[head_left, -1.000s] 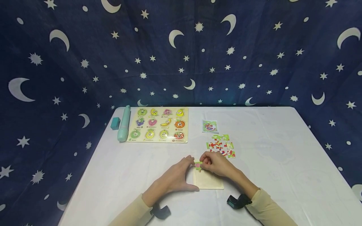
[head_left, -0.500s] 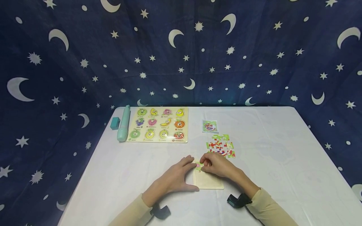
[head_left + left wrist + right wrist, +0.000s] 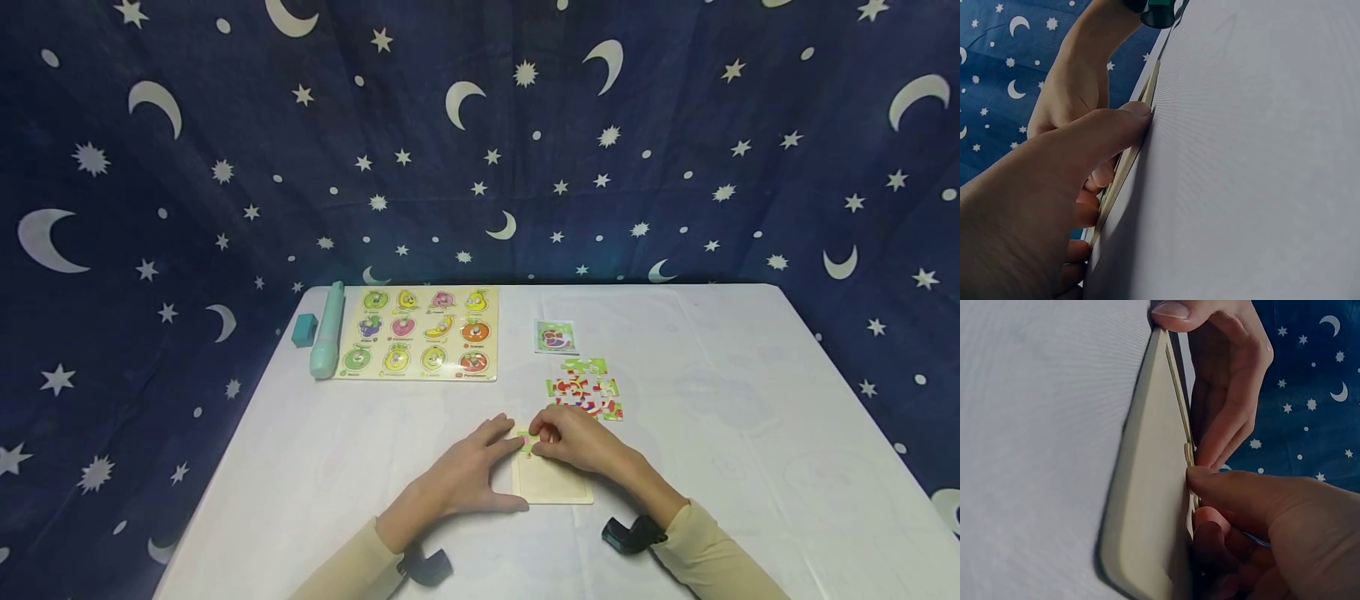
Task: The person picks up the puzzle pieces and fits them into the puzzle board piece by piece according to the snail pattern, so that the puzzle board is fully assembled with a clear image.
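A puzzle piece (image 3: 528, 447) is lying at the far-left corner of a shallow tray (image 3: 555, 483), between the hands and close to both: the right hand (image 3: 577, 437) is pinching it from the right, while the left hand (image 3: 468, 473), thumb and fingers spread apart, is bracing the tray's left side. The tray is extending near and right from the piece; loose pieces (image 3: 584, 387) are lying beyond the right hand on the worktop (image 3: 712, 467).
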Motion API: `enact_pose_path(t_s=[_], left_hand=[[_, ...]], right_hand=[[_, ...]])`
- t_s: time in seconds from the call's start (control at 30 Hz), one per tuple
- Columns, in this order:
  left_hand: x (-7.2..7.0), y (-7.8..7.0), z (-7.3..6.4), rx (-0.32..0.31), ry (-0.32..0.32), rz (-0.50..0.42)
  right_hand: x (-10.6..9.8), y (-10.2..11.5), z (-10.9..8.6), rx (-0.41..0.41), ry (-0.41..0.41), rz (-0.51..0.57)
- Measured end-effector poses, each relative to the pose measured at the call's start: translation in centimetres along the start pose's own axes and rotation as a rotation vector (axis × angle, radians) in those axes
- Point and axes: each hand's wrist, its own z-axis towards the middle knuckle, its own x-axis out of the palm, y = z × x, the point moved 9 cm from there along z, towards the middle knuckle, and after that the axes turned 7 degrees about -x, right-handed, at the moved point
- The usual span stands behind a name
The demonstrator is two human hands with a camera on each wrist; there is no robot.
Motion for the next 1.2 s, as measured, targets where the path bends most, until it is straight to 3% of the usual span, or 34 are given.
enact_pose_path(t_s=[0.33,0.63,0.93,1.2], left_hand=[[0.1,0.0,0.1,-0.020,0.018,0.000],[0.4,0.2,0.0,-0.029,0.033,0.016],[0.3,0.1,0.0,-0.031,0.025,0.007],[0.3,0.2,0.0,-0.049,0.042,0.004]], right_hand=[[-1.5,-0.5,0.2,-0.002,-0.034,0.042],[-4.6,-2.6,0.4,-0.017,-0.153,-0.011],[-7.0,-5.3,0.7,0.043,-0.207,-0.049],[-8.1,-7.4,1.2,0.122,-0.194,-0.090]])
